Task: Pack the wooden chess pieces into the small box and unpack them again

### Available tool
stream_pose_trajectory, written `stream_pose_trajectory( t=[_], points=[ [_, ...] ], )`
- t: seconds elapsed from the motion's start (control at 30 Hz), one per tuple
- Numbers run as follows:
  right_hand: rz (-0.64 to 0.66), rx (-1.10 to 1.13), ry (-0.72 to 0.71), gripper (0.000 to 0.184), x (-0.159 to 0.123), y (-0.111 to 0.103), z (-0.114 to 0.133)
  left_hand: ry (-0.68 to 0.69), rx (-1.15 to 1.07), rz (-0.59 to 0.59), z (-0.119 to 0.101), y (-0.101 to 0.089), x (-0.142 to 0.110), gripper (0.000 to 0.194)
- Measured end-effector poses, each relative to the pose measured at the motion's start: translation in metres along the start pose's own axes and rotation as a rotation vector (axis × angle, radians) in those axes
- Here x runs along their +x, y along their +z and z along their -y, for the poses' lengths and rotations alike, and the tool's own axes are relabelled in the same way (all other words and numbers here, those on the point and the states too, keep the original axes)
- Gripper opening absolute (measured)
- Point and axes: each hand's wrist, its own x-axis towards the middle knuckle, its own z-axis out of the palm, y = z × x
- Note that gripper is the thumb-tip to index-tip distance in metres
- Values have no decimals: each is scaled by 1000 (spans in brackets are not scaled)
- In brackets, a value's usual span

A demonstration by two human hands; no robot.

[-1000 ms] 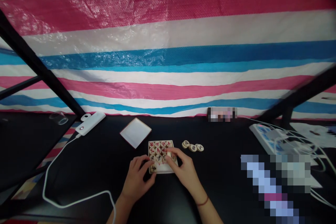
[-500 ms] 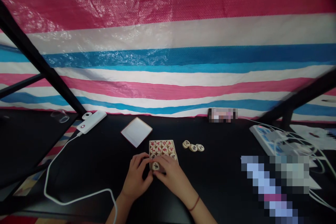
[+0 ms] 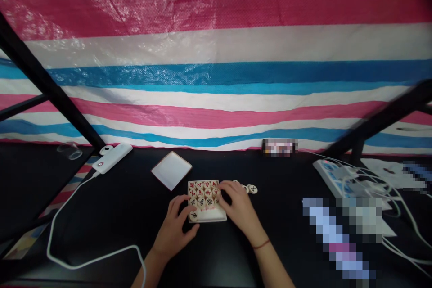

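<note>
A small square box (image 3: 212,216) holds rows of round Chinese chess pieces, red-marked ones at the back and black-marked ones nearer me. One black-marked chess piece (image 3: 193,215) sits in the front left corner; the strip to its right shows bare box floor. My left hand (image 3: 173,225) rests at the box's left side, fingers spread, one fingertip by that corner piece. My right hand (image 3: 240,209) is at the right wall, its curved fingers apart over the edge and partly covering the end pieces. Just beyond it lie loose chess pieces (image 3: 252,189), partly hidden by the hand.
Behind the box on the left lies an open square lid (image 3: 172,171). A white power bank (image 3: 112,158) with a cable is farther left, by a clear cup (image 3: 69,150). A power strip (image 3: 329,175) with tangled cables lies right. Striped sheeting (image 3: 216,99) closes the back.
My right hand has moved right, from the box's front row to its right edge, uncovering the front strip. My left hand has opened a little. The view has shifted slightly.
</note>
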Motion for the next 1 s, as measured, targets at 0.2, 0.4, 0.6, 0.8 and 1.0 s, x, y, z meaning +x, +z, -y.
stream_pose_trajectory(
  t=[0.2,0.4,0.6,0.8,1.0],
  points=[
    [54,-396,106,30,10,-9,-50,21,-63,14,2,11,14,34],
    [65,-397,105,23,14,-10,-55,48,-124,12,6,23,39,35],
    [-13,-111,87,21,10,-10,-30,83,-63,34,3,21,44,24],
    [95,27,37,20,-3,8,7,81,-35,2,1,20,42,35],
    [126,-33,44,21,-4,19,14,61,30,7,0,20,41,42]
  ],
)
